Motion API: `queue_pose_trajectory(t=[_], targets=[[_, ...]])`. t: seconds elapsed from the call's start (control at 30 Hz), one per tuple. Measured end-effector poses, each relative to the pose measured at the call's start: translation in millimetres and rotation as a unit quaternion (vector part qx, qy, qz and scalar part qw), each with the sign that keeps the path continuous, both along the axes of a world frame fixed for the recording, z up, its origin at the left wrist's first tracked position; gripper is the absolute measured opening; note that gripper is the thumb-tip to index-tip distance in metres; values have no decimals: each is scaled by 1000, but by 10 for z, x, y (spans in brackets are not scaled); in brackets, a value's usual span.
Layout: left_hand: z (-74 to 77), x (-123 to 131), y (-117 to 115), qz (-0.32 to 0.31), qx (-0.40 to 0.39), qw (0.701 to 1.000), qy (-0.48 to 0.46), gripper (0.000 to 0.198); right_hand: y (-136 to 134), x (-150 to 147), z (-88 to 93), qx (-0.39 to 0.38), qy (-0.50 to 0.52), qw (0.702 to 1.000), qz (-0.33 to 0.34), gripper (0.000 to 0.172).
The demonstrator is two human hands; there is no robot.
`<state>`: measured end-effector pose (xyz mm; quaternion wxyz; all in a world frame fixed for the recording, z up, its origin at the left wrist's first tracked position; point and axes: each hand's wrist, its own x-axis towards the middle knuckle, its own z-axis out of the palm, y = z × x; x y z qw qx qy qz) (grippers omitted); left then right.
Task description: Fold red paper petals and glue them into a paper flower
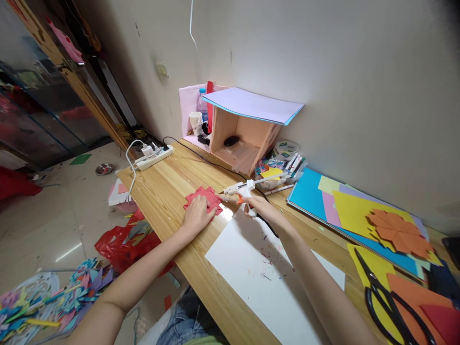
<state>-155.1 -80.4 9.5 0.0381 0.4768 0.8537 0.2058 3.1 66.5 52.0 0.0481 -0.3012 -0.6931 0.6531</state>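
A red folded-paper shape (196, 193) with notched edges lies near the left edge of the wooden table. My left hand (198, 211) presses on it with the fingers bent and holds it against the tabletop. My right hand (257, 205) is closed around a white hot glue gun (244, 188), its index finger at the orange trigger. The gun's nozzle points left, at the right edge of the red paper; whether it touches I cannot tell. A clear glue stick (268, 178) sticks out of the gun's back. Beneath my right forearm lies a white sheet (244, 258) with coloured specks.
Black scissors (390, 306) lie on coloured paper at the right. An orange paper flower (398, 231) rests on stacked sheets (309, 191). Behind stand an open box (230, 129) and a tub of scraps (269, 175). A power strip (156, 158) occupies the far left corner.
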Motion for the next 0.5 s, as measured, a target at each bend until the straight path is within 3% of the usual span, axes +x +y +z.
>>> queue_pose_trajectory(t=[0.13, 0.5], targets=[[-30, 33, 53, 19, -10, 1000, 11, 15, -36, 7, 19, 2, -9, 1000, 2, 27], [71, 105, 102, 14, -53, 998, 44, 8, -68, 47, 51, 15, -10, 999, 48, 30]])
